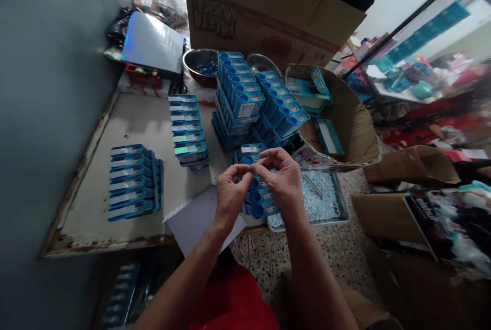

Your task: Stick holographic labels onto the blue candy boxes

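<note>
Fingertips of my left hand [231, 192] and my right hand [283, 182] meet in a pinch above a row of blue packs [262, 196]. Whatever is between them is too small to make out. Those packs have round openings at their near ends. A pale sheet [197, 217] lies on the table beneath my left hand. To the right of my right wrist is a metal tray [341, 199] of small pale blue and white pieces [320, 197], with a thin metal tool [313, 185] on top.
Rows of blue packs with pale strips stand at left [128, 181] and centre-left [187, 128]. Taller stacks [238, 89] rise behind my hands. Further back are a metal bowl [203, 56] and a large carton [264, 13]. An open cardboard box [356, 125] stands at right.
</note>
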Tool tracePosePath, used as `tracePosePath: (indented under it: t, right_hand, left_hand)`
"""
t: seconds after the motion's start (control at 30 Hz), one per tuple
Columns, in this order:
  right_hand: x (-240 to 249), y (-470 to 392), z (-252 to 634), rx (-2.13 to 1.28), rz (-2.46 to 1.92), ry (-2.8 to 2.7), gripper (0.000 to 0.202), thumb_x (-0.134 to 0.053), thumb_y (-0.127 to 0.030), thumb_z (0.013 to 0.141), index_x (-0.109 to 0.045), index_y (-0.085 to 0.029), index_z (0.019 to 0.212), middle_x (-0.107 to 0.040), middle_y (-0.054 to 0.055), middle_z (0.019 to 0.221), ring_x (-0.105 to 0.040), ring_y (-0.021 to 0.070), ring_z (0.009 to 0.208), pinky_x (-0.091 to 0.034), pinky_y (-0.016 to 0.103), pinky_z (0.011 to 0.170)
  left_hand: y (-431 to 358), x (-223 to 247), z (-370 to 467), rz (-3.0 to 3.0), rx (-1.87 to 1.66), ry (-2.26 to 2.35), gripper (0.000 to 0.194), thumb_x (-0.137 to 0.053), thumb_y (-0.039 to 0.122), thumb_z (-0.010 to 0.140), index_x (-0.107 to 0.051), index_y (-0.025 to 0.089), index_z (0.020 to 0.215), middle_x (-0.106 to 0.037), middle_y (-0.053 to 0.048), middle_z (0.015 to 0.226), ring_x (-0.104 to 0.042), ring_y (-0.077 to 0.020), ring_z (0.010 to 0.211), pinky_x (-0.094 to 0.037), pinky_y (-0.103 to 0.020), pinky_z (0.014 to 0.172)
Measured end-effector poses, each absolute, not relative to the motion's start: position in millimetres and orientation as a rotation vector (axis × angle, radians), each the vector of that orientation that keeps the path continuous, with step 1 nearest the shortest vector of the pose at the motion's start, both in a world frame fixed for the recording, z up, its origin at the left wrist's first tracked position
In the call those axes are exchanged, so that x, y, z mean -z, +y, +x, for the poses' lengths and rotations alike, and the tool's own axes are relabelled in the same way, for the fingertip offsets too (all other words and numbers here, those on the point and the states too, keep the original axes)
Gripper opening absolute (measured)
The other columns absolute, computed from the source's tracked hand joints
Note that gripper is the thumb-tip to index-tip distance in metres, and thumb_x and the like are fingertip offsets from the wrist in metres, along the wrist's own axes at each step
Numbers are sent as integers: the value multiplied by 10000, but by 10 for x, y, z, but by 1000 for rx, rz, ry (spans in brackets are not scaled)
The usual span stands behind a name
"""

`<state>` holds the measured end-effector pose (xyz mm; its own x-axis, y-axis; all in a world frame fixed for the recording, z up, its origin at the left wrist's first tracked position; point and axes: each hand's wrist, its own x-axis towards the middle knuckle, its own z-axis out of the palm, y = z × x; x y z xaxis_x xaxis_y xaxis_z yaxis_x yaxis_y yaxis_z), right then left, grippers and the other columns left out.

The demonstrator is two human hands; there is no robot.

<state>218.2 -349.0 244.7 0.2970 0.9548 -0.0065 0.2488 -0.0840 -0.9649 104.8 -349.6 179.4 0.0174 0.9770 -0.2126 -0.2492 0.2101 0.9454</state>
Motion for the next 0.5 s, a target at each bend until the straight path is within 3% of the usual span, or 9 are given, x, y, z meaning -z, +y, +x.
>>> tracePosePath:
  t: [0.2, 0.4, 0.5]
  right_hand:
    - [-2444, -3567, 2176, -823, -1559, -1150, 177, -777, -234, 758, -685, -220, 908, -691, -30, 751, -639, 129, 676, -518, 273, 669]
    - [-2487, -3579, 2159, -792, -1558, -1082, 143, -778, -214, 768, -669, -219, 861, -705, -25, 754, -661, 129, 664, -525, 273, 663]
    - [-2472, -3587, 2164, -850, -1560, -1034, 184, -803, -235, 748, -661, -220, 864, -706, -24, 749, -664, 131, 660, -532, 271, 652]
  left_hand:
    - [-3511, -1832, 958, 689, -1073, 1041, 120, -731, 197, 719, -782, 169, 824, -757, -22, 771, -680, -133, 742, -526, -236, 725]
    - [-3486, -1977, 746, 619, -929, 961, 516, -724, 201, 700, -678, 188, 1214, -776, -19, 780, -751, -192, 767, -589, -304, 749]
    - [-3467, -1985, 632, 609, -892, 927, 483, -675, 246, 715, -652, 171, 1191, -797, -65, 859, -770, -232, 833, -604, -332, 753]
